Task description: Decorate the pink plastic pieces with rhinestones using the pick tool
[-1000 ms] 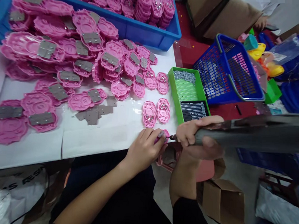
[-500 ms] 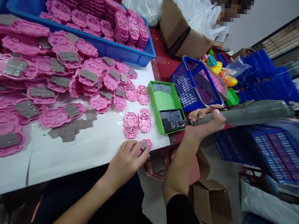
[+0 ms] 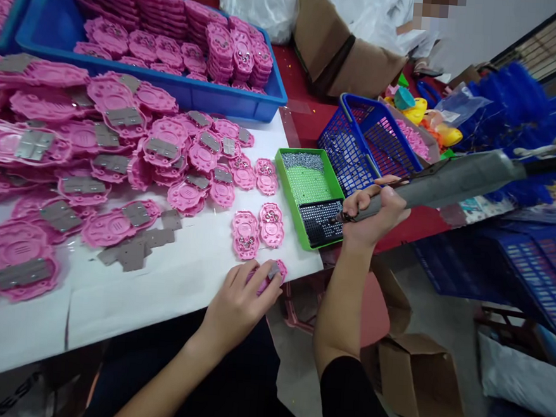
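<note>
Occlusions first, quick?

– Pink piece (image 3: 282, 269), at the near edge of the white table (image 3: 177, 287): mostly under the left hand (image 3: 238, 291), only its far end and a bit of grey plate (image 3: 273, 270) showing. Grey driver (image 3: 455, 183): tip is small and dark over the black grid (image 3: 322, 227); can't tell if it touches or carries anything. Person (image 3: 439, 4) up top: cut off, pixelated.

– Hand states?

– Left: fingers bent, partly closed over the pink piece, gripping it. Right hand (image 3: 375, 218): wrapped round the grey driver, whose dark rear end runs toward the right edge.

– Surface, room?

– White table meets a red surface (image 3: 304, 120). Pink parts (image 3: 116, 105) heap up left, some cropped by the frame; loose grey plates (image 3: 134, 252) lie in front. Two parts with shiny discs (image 3: 246, 235) sit just beyond the left hand. Green tray (image 3: 290, 200) holds the black grid at its near end. Blue bin (image 3: 238, 103), blue basket (image 3: 344, 146) and cardboard box (image 3: 373, 69) behind.

– Versus earlier?

– One second ago the tip was at the pink piece; now it's over the black grid. Left hand hasn't let go. View has shifted too.
</note>
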A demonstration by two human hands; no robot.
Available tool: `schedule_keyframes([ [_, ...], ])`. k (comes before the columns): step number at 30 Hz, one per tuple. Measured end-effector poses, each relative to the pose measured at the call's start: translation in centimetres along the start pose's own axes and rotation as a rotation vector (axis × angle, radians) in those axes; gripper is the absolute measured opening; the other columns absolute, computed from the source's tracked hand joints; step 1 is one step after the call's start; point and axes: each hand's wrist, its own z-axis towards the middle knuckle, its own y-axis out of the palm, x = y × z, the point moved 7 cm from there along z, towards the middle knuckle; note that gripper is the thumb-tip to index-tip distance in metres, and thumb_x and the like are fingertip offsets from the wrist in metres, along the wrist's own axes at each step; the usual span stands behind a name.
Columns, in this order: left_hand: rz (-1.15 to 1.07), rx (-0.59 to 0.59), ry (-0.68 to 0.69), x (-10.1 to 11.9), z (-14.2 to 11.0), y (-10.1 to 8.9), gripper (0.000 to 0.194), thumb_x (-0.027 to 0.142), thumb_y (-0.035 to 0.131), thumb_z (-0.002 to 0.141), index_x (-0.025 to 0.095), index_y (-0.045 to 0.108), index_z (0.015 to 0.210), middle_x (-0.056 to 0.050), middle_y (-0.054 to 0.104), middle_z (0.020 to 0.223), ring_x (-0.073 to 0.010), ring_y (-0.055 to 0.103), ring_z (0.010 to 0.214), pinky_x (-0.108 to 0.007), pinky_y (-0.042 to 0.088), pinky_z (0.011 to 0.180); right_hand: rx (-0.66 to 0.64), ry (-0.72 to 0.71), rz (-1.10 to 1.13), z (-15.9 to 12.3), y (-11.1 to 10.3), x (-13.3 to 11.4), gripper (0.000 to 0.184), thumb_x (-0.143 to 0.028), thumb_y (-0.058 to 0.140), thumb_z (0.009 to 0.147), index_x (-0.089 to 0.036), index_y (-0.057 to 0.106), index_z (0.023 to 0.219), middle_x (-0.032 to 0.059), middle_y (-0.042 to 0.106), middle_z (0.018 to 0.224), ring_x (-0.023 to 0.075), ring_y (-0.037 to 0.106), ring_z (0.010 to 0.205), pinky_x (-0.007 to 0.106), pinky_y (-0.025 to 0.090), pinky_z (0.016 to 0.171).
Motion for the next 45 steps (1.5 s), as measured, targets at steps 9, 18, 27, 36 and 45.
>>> schedule_keyframes([
  [9, -0.017, 0.017, -0.005, 0.0, 0.3, -0.3, 0.022, 0.020, 0.071, 0.095, 0.014, 0.071, 0.115, -0.012, 0.074, 0.120, -0.0313, 0.064, 0.103, -0.043, 0.057, 0.081, -0.075, 0.010, -0.004, -0.1, 0.5, 0.4, 0.014, -0.040, 0.054, 0.077, -0.027, 0.057, 0.083, -0.0102, 0.033, 0.045, 0.0092, 0.028, 0.030, 0.023, 0.022, 0.033],
  [18, -0.032, 0.009, -0.013, 0.0, 0.2, -0.2, 0.020, 0.022, 0.069, 0.096, 0.014, 0.071, 0.115, -0.013, 0.074, 0.120, -0.0305, 0.063, 0.104, -0.044, 0.057, 0.082, -0.124, 0.017, 0.062, -0.2, 0.6, 1.0, 0.014, -0.039, 0.059, 0.073, -0.029, 0.053, 0.079, -0.0113, 0.035, 0.043, 0.0096, 0.026, 0.030, 0.024, 0.020, 0.032],
  [27, -0.073, 0.050, -0.019, -0.1, 0.2, -0.4, 0.018, 0.022, 0.068, 0.097, 0.014, 0.071, 0.113, -0.013, 0.074, 0.118, -0.0297, 0.063, 0.104, -0.043, 0.057, 0.082, -0.140, -0.049, 0.160, -1.4, 0.6, -4.1, 0.018, -0.036, 0.053, 0.067, -0.025, 0.060, 0.079, -0.0118, 0.037, 0.041, 0.0087, 0.025, 0.027, 0.023, 0.024, 0.030],
  [36, -0.089, 0.041, -0.030, -0.2, 0.0, -0.2, 0.017, 0.020, 0.067, 0.097, 0.015, 0.069, 0.113, -0.013, 0.074, 0.119, -0.0287, 0.063, 0.105, -0.042, 0.056, 0.083, -0.475, 0.031, 0.213, -9.5, 5.7, -4.9, 0.011, -0.034, 0.061, 0.082, -0.027, 0.061, 0.090, -0.0117, 0.040, 0.046, 0.0079, 0.027, 0.028, 0.023, 0.029, 0.030],
  [45, -0.115, 0.018, -0.057, -0.4, -0.3, 0.1, 0.018, 0.019, 0.065, 0.098, 0.016, 0.067, 0.116, -0.013, 0.072, 0.117, -0.0270, 0.063, 0.105, -0.041, 0.055, 0.084, -0.423, 0.191, 0.174, -11.3, 5.7, -2.5, 0.018, -0.041, 0.066, 0.081, -0.028, 0.057, 0.090, -0.0127, 0.039, 0.046, 0.0082, 0.028, 0.030, 0.023, 0.031, 0.033],
])
